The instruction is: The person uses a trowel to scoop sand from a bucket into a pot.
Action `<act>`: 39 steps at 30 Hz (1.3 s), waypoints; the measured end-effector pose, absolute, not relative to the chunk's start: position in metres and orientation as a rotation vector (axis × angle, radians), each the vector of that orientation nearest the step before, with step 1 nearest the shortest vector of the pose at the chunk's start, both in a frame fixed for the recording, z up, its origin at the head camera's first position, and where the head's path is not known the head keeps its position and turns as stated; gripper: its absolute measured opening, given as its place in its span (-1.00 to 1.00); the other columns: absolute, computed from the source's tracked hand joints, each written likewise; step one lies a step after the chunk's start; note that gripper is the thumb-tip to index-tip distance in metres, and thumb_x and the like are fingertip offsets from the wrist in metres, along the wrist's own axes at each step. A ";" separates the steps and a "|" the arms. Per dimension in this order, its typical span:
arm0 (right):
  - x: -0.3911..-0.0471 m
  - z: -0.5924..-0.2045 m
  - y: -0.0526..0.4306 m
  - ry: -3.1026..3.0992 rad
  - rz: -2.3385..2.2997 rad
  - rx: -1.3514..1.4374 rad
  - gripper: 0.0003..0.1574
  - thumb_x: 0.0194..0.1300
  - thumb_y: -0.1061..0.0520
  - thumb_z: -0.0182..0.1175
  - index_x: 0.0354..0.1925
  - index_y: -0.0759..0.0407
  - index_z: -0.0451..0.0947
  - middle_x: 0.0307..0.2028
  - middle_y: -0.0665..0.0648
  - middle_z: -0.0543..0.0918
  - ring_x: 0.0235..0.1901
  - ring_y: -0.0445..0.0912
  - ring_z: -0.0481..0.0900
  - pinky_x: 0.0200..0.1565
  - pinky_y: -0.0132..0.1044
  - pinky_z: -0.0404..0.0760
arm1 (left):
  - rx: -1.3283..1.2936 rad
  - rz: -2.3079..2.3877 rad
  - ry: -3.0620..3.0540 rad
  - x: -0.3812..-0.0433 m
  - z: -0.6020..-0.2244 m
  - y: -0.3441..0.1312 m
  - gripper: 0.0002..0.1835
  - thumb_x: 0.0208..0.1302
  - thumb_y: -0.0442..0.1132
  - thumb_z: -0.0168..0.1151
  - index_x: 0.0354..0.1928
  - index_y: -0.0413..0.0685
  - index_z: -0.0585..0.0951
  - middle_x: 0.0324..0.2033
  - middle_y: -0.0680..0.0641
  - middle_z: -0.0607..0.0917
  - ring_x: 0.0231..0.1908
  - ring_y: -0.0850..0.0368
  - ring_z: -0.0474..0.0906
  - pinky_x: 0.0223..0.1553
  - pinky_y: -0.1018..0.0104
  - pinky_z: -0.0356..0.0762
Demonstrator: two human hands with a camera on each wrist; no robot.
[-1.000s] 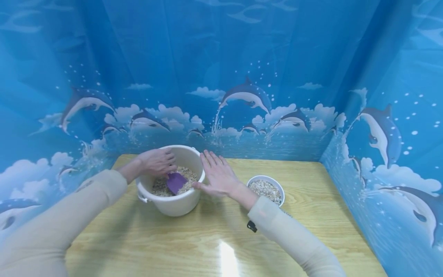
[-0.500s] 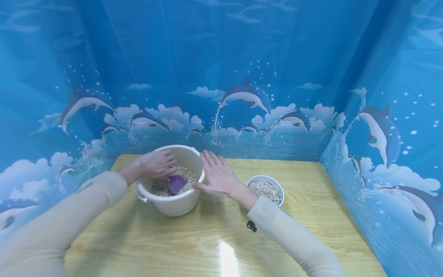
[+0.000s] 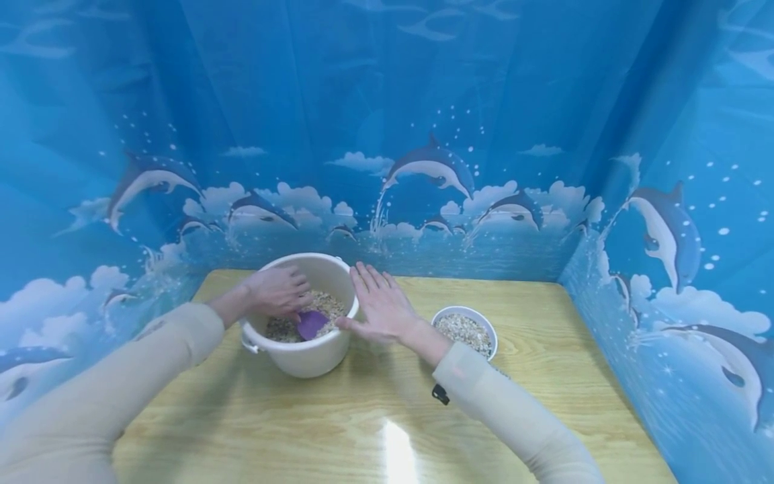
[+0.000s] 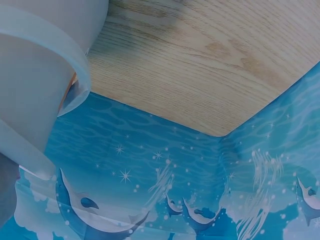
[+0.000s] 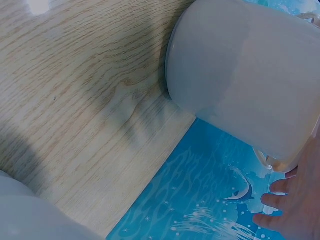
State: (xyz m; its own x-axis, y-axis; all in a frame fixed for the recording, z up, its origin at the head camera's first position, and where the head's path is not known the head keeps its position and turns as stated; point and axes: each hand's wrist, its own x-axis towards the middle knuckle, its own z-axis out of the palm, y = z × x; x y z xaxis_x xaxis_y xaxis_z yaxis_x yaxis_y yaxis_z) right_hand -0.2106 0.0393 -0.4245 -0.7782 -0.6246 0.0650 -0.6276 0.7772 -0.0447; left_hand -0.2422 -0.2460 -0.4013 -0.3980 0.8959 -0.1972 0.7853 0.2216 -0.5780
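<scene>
- gripping the purple scoop (image 3: pixel 312 325) is your left hand (image 3: pixel 279 291), fingers curled; the scoop's handle is hidden behind them, so you can't tell exactly where they hold it.
- the scoop's blade sits inside the white bucket (image 3: pixel 311 361), left of centre in the lower half of the head view, tilted into the flaky grain (image 3: pixel 326 304), probably so its edge can gather some.
- your right hand (image 3: pixel 382 306) has straight fingers and a spread thumb, holding nothing; it lies along the bucket's right rim, seemingly against it, likely to stop the bucket sliding or tipping while your other hand works inside.
- the white bowl (image 3: pixel 463 309), right of centre, holds similar flakes; it stands upright on the wooden table (image 3: pixel 338 430), near your right forearm, perhaps placed there for easy reach while leaving your arms room.
- the bucket's side in the right wrist view is plain: no brand, label or writing you can read.
- the blue backdrop (image 3: pixel 338 101) carries only printed dolphins, clouds and stars, no legible words.
- beside your right cuff (image 3: pixel 462 366), the small black object (image 3: pixel 441 394) is too small to identify or read.
</scene>
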 end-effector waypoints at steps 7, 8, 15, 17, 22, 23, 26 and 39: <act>-0.211 -0.424 0.039 -2.917 0.114 1.025 0.74 -0.04 -0.91 -0.98 0.70 0.22 -0.25 0.70 0.28 -0.14 0.69 0.19 -0.01 0.63 0.21 0.06 | -1.602 0.912 -2.302 -0.243 -0.402 -0.247 -0.52 0.43 0.37 0.14 -0.11 0.11 0.54 -0.19 0.01 0.72 -0.17 0.08 0.61 -0.09 0.19 0.58; -0.211 -0.424 0.039 -2.918 0.114 1.025 0.75 -0.05 -0.91 -0.99 0.70 0.22 -0.25 0.70 0.28 -0.14 0.69 0.20 -0.01 0.63 0.21 0.06 | -1.605 0.912 -2.299 -0.243 -0.402 -0.247 -0.52 0.43 0.37 0.14 -0.11 0.10 0.54 -0.20 0.01 0.72 -0.17 0.08 0.61 -0.09 0.20 0.57; -0.210 -0.425 0.039 -2.909 0.112 1.024 0.74 -0.04 -0.91 -0.99 0.70 0.23 -0.25 0.70 0.28 -0.13 0.69 0.21 0.02 0.63 0.21 0.07 | -1.605 0.907 -2.299 -0.242 -0.400 -0.247 -0.52 0.44 0.37 0.13 -0.11 0.11 0.55 -0.19 0.02 0.72 -0.17 0.09 0.61 -0.08 0.20 0.58; -0.210 -0.426 0.039 -2.911 0.112 1.024 0.74 -0.04 -0.91 -0.99 0.70 0.22 -0.25 0.70 0.28 -0.14 0.69 0.20 0.01 0.63 0.21 0.06 | -1.602 0.886 -2.314 -0.242 -0.400 -0.247 -0.52 0.44 0.36 0.14 -0.11 0.11 0.55 -0.20 0.02 0.72 -0.16 0.09 0.62 -0.07 0.19 0.58; -0.210 -0.425 0.039 -2.917 0.105 1.023 0.74 -0.04 -0.90 -0.99 0.70 0.23 -0.26 0.70 0.28 -0.14 0.69 0.19 -0.01 0.64 0.20 0.06 | -1.596 0.838 -2.342 -0.241 -0.399 -0.247 -0.53 0.46 0.36 0.10 -0.15 0.11 0.53 -0.23 0.03 0.70 -0.17 0.10 0.61 -0.06 0.18 0.59; -0.210 -0.425 0.039 -2.917 0.103 1.024 0.75 -0.05 -0.90 -0.99 0.70 0.23 -0.25 0.70 0.29 -0.14 0.69 0.20 -0.01 0.63 0.20 0.06 | -1.593 0.832 -2.345 -0.241 -0.399 -0.247 -0.53 0.47 0.36 0.09 -0.15 0.11 0.52 -0.23 0.02 0.70 -0.17 0.10 0.61 -0.06 0.18 0.59; -0.210 -0.424 0.039 -2.916 0.095 1.025 0.74 -0.04 -0.90 -0.98 0.69 0.24 -0.25 0.70 0.29 -0.13 0.69 0.20 0.01 0.63 0.20 0.07 | -1.590 0.818 -2.349 -0.240 -0.398 -0.248 -0.54 0.48 0.35 0.08 -0.15 0.11 0.51 -0.23 0.02 0.70 -0.16 0.10 0.61 -0.06 0.18 0.59; -0.208 -0.424 0.039 -2.925 0.081 1.026 0.62 0.12 -0.88 -0.85 0.70 0.22 -0.27 0.70 0.27 -0.17 0.70 0.19 -0.02 0.64 0.19 0.05 | -1.561 0.770 -2.403 -0.242 -0.391 -0.246 -0.56 0.49 0.31 0.09 -0.21 0.10 0.49 -0.26 -0.01 0.64 -0.15 0.04 0.59 0.00 0.11 0.61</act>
State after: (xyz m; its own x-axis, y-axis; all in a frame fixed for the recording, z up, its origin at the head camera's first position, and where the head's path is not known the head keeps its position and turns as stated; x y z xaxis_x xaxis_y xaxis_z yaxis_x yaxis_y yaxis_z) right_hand -0.2084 0.0388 -0.4238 -0.7804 -0.6228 0.0554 -0.6249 0.7799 -0.0357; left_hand -0.2415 -0.2459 -0.3913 -0.4356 0.8907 -0.1301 0.8005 0.3172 -0.5085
